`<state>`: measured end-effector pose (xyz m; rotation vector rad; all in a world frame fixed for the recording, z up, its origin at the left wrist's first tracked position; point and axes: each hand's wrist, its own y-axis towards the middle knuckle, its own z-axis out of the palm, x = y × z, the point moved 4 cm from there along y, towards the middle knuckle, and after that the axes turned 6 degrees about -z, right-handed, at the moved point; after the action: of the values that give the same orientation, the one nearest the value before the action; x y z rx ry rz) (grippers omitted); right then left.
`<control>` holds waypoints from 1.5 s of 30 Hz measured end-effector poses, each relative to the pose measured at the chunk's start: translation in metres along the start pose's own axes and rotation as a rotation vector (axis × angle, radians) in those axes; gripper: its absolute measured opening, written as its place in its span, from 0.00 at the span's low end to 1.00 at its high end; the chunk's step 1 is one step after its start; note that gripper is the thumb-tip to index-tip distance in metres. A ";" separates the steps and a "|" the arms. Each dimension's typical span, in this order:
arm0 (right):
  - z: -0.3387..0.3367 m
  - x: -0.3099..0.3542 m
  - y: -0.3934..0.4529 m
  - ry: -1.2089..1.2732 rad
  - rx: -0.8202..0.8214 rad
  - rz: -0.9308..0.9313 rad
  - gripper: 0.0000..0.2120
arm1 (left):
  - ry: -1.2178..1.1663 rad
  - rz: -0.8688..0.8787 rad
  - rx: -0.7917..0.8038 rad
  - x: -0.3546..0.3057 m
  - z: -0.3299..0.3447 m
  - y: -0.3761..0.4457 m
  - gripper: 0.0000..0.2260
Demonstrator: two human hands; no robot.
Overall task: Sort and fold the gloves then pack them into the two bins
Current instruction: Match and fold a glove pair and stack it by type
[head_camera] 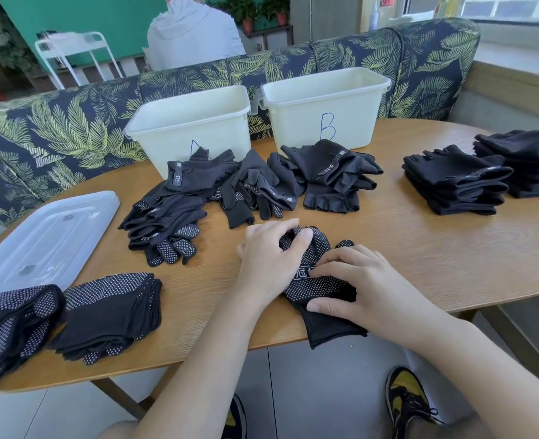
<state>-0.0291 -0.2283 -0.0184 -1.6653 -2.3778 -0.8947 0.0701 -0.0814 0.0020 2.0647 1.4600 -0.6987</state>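
Wooden desk (420,248) before a leaf-print bench: one black dotted-palm glove (312,280) lies dots-up at the near edge, left hand (268,261) pinching its fingers and right hand (357,286) pressing its palm with curled fingers, apparently to fold it. Beyond the hands an unsorted heap (249,185) and two empty-looking bins (192,122); folded stacks flank either hand, seemingly sorted by type.

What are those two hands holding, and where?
One dotted black glove on the table: the left hand grips its finger end, and the right hand pinches its palm near the cuff.
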 end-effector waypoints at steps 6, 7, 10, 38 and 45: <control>0.000 0.000 0.001 -0.010 0.004 -0.002 0.30 | 0.165 -0.030 0.038 0.004 0.002 -0.002 0.21; 0.000 0.000 0.000 -0.013 0.006 -0.005 0.30 | 0.163 -0.029 0.043 0.005 0.002 -0.003 0.20; -0.001 0.000 0.000 0.005 -0.020 -0.005 0.28 | 0.120 -0.018 0.036 0.007 -0.002 -0.006 0.20; -0.002 -0.039 0.056 -0.114 0.193 0.115 0.30 | 0.260 0.090 0.142 0.013 -0.001 -0.019 0.21; -0.008 -0.040 0.049 -0.014 0.083 0.123 0.29 | 0.012 0.167 0.021 0.011 -0.012 -0.026 0.17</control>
<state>0.0281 -0.2543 -0.0079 -1.7685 -2.2593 -0.7559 0.0500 -0.0587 0.0008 2.1803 1.2733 -0.6382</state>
